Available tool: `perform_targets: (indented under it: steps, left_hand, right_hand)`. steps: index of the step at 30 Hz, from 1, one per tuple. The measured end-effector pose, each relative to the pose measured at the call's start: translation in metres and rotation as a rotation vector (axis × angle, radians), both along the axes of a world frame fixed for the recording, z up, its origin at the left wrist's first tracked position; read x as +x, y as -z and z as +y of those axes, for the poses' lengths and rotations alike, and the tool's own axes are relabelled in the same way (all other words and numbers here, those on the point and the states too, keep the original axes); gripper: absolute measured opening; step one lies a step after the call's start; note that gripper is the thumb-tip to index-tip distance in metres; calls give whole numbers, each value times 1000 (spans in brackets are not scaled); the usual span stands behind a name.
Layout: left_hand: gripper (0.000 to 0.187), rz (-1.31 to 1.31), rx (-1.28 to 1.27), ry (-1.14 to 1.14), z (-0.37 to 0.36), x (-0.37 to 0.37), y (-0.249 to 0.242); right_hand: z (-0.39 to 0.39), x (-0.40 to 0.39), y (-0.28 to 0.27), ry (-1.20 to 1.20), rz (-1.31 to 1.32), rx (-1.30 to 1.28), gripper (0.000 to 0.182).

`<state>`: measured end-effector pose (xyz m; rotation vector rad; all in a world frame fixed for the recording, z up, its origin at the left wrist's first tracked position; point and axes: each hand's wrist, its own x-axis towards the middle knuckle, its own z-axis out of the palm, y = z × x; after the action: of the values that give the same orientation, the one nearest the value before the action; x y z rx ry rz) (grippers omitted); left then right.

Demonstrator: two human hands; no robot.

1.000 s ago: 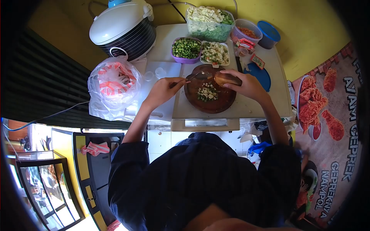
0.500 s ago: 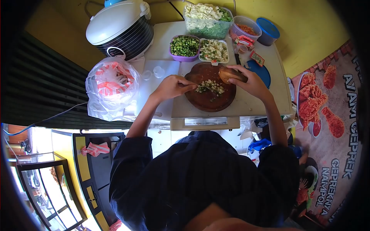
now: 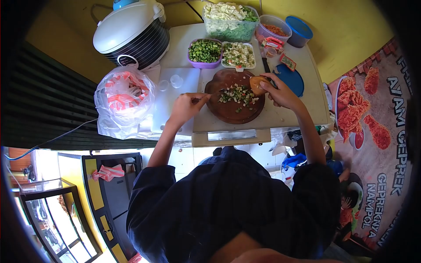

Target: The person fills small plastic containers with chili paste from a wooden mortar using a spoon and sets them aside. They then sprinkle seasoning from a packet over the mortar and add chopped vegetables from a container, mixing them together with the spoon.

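Note:
A round brown wooden mortar (image 3: 234, 115) lies near the table's front edge, with a loose spread of chopped green and white vegetables (image 3: 239, 96) on it. My right hand (image 3: 281, 93) is wrapped round a wooden pestle (image 3: 258, 86), tilted over the mortar's right side. At the mortar's left rim, my left hand (image 3: 187, 107) pinches a thin spoon, little of which shows. Behind the mortar stand a purple tub of chopped green vegetables (image 3: 205, 51) and a white tray of diced vegetables (image 3: 238, 55).
A large clear container of shredded cabbage (image 3: 230, 28) stands at the back, beside a tub of orange shreds (image 3: 274, 30). A knife handle (image 3: 265, 65) and a blue lid (image 3: 290, 80) lie right. Small clear cups (image 3: 176, 81), a plastic bag (image 3: 125, 101) and a rice cooker (image 3: 131, 35) are left.
My left hand has drawn left with the spoon, away from the vegetables to the mortar's rim. The vegetables now spread wider. The pestle stays in my right hand; the view has shifted slightly.

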<state>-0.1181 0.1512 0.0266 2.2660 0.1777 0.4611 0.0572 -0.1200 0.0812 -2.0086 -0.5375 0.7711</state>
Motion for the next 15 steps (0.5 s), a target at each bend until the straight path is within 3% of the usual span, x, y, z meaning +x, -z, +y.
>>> perform_targets:
  steps: [3, 9, 15]
  left_hand:
    - [22, 195, 31, -88, -11, -12, -25]
    - [24, 94, 50, -275, -16, 10, -13]
    - [24, 36, 138, -167, -28, 47, -3]
  right_hand:
    - [-1, 1, 3, -19, 75, -89, 47]
    - [14, -8, 8, -114, 120, -89, 46]
    - [-1, 5, 10, -41, 184, 58, 48]
